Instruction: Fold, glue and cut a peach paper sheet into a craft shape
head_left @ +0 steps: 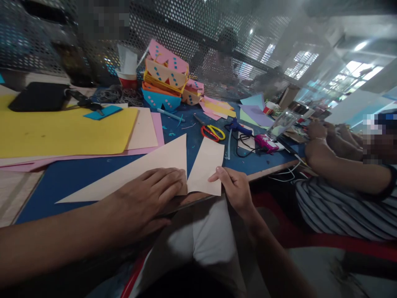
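A perforated metal screen [186,22] stands behind a blue table [68,177] strewn with paper. At the near edge lies a long peach triangle [130,174], its narrow tip to the left, and just beside its upright right side is a smaller peach piece [204,163]. The left hand [151,188] rests over the triangle's right end, fingers extended and close together. The right hand [237,188] pinches the smaller piece by its right edge, thumb on top and a fingertip showing just beside it. Beyond the papers lie scissors [208,127] and, to their right, a blue glue gun [241,127]. Decorated paper baskets [163,101] are stacked near the screen; at left a yellow sheet [68,132] tops other sheets. A co-worker's arm [347,167] reaches in at right.
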Demonstrator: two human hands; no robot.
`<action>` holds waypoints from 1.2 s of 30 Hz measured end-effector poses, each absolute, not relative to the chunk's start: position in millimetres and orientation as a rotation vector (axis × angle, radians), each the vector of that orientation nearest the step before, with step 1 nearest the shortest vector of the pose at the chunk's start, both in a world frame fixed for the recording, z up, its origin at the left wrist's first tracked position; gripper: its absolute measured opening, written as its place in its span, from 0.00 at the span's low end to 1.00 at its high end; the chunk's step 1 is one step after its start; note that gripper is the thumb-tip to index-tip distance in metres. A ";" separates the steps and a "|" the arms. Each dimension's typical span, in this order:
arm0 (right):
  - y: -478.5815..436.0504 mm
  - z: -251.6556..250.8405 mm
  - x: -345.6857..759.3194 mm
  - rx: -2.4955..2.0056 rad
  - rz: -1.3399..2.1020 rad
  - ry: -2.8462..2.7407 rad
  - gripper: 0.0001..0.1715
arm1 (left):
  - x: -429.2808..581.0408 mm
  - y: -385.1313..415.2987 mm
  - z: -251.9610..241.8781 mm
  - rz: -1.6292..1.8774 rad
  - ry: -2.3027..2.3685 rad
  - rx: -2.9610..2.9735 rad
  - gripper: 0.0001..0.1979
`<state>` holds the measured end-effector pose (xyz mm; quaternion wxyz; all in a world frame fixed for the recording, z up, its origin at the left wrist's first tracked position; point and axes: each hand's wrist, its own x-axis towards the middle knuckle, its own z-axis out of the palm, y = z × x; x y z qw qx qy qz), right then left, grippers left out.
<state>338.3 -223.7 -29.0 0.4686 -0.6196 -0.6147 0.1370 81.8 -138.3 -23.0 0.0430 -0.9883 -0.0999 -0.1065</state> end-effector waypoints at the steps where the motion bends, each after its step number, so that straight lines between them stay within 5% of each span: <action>1: -224.2 -28.7 338.7 -1.515 0.340 -1.513 0.22 | 81.8 -138.4 -22.5 -0.321 -0.308 -3.022 0.35; 10: -231.1 -24.3 339.6 -1.382 0.416 -1.593 0.18 | 81.9 -139.2 -22.4 -0.360 -0.316 -3.054 0.35; 21: -227.5 -28.2 341.2 -1.518 0.398 -1.481 0.26 | 82.2 -141.9 -18.9 -0.319 -0.365 -3.055 0.36; 36: -231.0 -25.3 341.5 -1.437 0.414 -1.604 0.19 | 75.6 -142.4 -32.6 -0.257 -0.344 -3.036 0.40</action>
